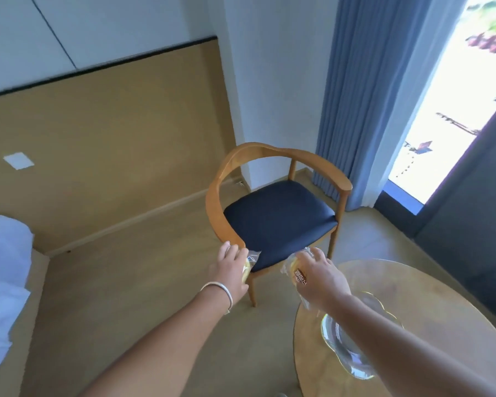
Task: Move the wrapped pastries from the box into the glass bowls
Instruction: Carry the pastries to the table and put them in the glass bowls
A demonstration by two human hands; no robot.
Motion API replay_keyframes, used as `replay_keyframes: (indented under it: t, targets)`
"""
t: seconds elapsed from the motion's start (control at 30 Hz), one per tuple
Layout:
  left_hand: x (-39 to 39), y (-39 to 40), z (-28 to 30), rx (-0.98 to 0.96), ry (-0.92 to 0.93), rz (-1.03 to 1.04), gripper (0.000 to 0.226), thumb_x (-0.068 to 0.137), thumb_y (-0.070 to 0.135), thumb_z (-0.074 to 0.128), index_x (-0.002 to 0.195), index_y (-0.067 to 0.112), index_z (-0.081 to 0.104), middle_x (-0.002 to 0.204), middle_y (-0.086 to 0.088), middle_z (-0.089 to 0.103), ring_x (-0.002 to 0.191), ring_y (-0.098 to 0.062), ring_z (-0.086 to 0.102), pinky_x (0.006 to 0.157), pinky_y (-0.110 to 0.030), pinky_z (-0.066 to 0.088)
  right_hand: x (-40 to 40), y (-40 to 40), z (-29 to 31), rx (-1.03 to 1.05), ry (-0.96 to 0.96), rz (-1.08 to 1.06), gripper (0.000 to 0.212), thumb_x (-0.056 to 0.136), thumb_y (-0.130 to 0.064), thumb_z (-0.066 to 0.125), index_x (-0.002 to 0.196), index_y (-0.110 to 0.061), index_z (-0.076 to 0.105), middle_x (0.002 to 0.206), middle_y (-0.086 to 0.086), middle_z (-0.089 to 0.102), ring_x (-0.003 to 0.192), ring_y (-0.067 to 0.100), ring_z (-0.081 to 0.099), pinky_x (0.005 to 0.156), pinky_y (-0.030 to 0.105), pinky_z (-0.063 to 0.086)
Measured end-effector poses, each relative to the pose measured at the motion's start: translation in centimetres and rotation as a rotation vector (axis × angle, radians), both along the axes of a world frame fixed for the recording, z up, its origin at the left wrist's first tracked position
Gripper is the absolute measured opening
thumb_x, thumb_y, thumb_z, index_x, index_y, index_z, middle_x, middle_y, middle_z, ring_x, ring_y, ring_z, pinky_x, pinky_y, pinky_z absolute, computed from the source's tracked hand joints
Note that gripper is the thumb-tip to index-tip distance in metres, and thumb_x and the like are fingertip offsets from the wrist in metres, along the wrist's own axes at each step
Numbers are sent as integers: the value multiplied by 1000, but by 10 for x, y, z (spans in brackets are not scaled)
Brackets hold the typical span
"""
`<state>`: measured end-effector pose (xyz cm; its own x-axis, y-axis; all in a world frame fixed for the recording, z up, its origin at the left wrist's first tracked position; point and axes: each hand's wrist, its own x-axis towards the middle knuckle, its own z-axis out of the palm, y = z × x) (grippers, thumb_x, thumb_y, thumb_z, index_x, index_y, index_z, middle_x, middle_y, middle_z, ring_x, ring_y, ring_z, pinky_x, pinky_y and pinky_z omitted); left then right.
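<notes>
We see both arms stretched forward, each hand carrying a wrapped pastry. The left hand [230, 267] has its back toward us and its fingers curled around a pastry in clear wrap [248, 266]; only a yellowish edge and a crinkled corner of the wrap show past the fingers on its right side. A silver bracelet [218, 290] circles the wrist just behind that hand.

The right hand [321, 277] likewise grips a second pastry [297, 275], fingers bent over its top; the wrap sticks out to the left of and below the hand, and a brown label with pale lettering shows there, too blurred to read. The two hands are held apart, at about the same height.

Below and behind the right hand, under the forearm, a glass bowl [331, 339] with a wavy rim sits on a round table [441, 310] with a glossy wood-coloured top. The arm covers much of the bowl, so we cannot tell what, if anything, lies in it. The right hand hovers beyond the table's far left edge.

Just beyond both hands stands a wooden chair [275, 207] with a curved back and a dark seat. Farther off to the right hang blue curtains [364, 96] beside a bright window [447, 110]. Far to the left of the left hand lies white bedding [3, 267].
</notes>
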<state>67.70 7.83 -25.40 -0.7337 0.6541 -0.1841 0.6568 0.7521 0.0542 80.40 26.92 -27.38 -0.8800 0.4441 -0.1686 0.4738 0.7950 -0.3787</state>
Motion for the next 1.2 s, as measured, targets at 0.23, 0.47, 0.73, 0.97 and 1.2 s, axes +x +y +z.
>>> replay_keyframes:
  t: [0.23, 0.47, 0.73, 0.97, 1.2]
  targets:
    - [13, 108, -13, -40, -27, -312, 78, 85, 43, 69, 143, 25, 21, 153, 5, 22, 147, -19, 1, 98, -36, 47, 55, 64, -20, -36, -53, -295, 47, 87, -34, 57, 131, -33, 40, 150, 3, 31, 123, 28, 48, 84, 36, 49]
    - [25, 193, -35, -73, -79, -622, 81, 85, 45, 69, 145, 24, 21, 154, 3, 22, 147, -20, 2, 104, -37, 43, 100, 94, -29, -52, -147, -597, 58, 82, -33, 65, 134, -34, 39, 153, 6, 30, 124, 29, 50, 89, 37, 49]
    - [46, 248, -72, -192, -128, -951, 92, 85, 41, 70, 150, 23, 8, 158, 0, 16, 148, -21, -1, 102, -39, 45, 129, 81, -41, -107, -240, -863, 51, 88, -34, 61, 133, -33, 39, 154, 7, 27, 125, 31, 47, 89, 38, 48]
    - [69, 249, -124, -367, -108, -1225, 81, 89, 27, 67, 149, 19, 13, 162, -4, 6, 148, -23, -5, 99, -43, 46, 135, 44, -85, -192, -338, -950, 60, 90, -42, 58, 140, -24, 29, 153, 4, 28, 123, 29, 49, 93, 37, 46]
    - [79, 232, -181, -516, -105, -1264, 73, 81, 25, 71, 140, 19, 29, 145, -9, 22, 139, -27, 15, 92, -42, 48, 122, 16, -147, -291, -433, -926, 64, 88, -45, 61, 141, -22, 32, 156, 12, 22, 129, 30, 44, 96, 41, 42]
